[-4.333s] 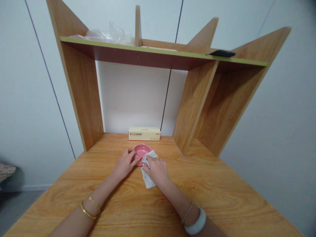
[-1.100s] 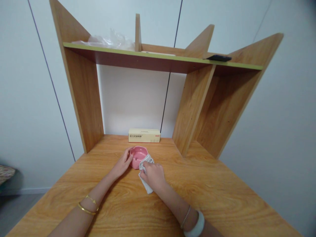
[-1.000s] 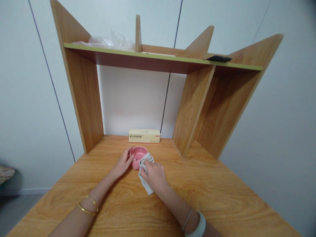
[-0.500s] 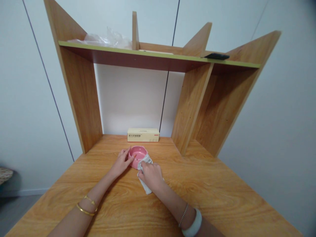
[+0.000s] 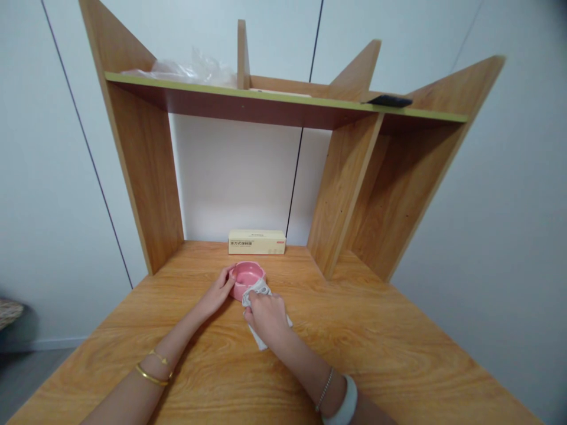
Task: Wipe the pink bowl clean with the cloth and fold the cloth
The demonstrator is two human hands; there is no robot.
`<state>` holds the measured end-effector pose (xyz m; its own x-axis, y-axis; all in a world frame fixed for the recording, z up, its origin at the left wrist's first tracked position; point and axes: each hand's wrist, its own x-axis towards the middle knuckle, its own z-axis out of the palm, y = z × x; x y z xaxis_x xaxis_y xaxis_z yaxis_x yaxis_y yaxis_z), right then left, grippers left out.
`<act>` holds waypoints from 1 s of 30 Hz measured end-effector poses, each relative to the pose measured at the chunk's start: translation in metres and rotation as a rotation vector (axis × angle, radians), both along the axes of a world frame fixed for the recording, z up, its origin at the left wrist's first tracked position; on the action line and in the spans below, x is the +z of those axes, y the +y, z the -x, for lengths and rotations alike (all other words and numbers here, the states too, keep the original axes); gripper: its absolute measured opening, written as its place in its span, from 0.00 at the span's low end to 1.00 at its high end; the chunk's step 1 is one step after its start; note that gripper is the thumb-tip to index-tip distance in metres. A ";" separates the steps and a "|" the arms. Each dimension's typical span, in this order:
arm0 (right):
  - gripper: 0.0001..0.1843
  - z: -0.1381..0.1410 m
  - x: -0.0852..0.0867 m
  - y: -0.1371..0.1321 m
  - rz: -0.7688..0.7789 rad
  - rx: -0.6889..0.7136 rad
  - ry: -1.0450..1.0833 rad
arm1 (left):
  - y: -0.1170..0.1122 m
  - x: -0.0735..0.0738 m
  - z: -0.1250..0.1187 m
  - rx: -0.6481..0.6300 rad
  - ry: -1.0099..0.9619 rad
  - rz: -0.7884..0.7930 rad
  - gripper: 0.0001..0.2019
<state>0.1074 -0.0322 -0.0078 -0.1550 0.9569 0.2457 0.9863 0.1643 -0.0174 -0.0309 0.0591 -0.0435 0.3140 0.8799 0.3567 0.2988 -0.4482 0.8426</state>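
A round pink ashtray [image 5: 240, 290] with notches in its rim stands upright on the wooden desk. My left hand [image 5: 221, 288] grips it by its left side, thumb near the front and fingers round the back. Bunched in my closed right hand [image 5: 268, 314] is a white cloth [image 5: 258, 287], pressed against the ashtray's front right rim. One loose end of the cloth hangs below my fingers onto the desk. My right fingertips are partly hidden by the hand and the folds.
Behind the ashtray, a long cream box [image 5: 257, 242] with printed characters lies at the back of the desk [image 5: 376, 354]. A wooden shelf unit [image 5: 349, 195] rises around it. Its upper shelf carries a clear plastic bag [image 5: 190, 72] and a flat black object [image 5: 390, 101].
My right hand and the cloth have shifted slightly left along the ashtray's front rim. My left thumb has drawn back from over the ashtray to its left side.
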 end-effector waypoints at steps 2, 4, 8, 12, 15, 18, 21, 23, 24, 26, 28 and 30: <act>0.08 -0.003 0.001 0.001 -0.022 -0.035 0.024 | -0.002 0.001 0.000 0.025 0.032 -0.033 0.25; 0.08 -0.007 0.002 0.001 -0.065 -0.054 0.050 | -0.004 0.002 -0.001 0.071 0.093 -0.066 0.26; 0.08 -0.011 0.004 0.003 -0.070 -0.068 0.035 | -0.007 0.001 -0.001 0.132 0.254 -0.110 0.25; 0.07 -0.010 0.005 0.002 -0.050 -0.077 0.022 | -0.005 -0.002 -0.002 0.152 0.255 -0.106 0.27; 0.09 -0.009 0.006 0.000 -0.089 -0.063 0.044 | -0.004 -0.004 -0.002 0.095 0.175 -0.035 0.30; 0.09 -0.008 0.006 -0.001 -0.070 -0.056 0.018 | -0.005 -0.003 -0.003 -0.011 0.121 0.016 0.31; 0.08 -0.007 0.006 -0.002 -0.029 -0.066 -0.013 | -0.007 0.000 -0.004 -0.050 0.095 0.018 0.30; 0.08 -0.007 0.006 -0.002 -0.038 -0.061 0.000 | -0.009 0.002 -0.005 -0.037 0.086 0.012 0.31; 0.08 -0.007 0.006 -0.002 -0.054 -0.051 0.015 | -0.009 0.003 -0.005 -0.031 0.082 0.008 0.31; 0.08 -0.007 0.005 -0.002 -0.085 -0.031 0.039 | -0.009 0.004 -0.005 -0.021 0.075 -0.002 0.31; 0.08 -0.007 0.004 -0.001 -0.081 -0.029 0.033 | -0.009 0.004 -0.006 -0.012 0.074 -0.009 0.31; 0.07 -0.007 0.003 0.000 -0.046 -0.049 0.002 | -0.009 0.004 -0.006 0.008 0.084 -0.010 0.32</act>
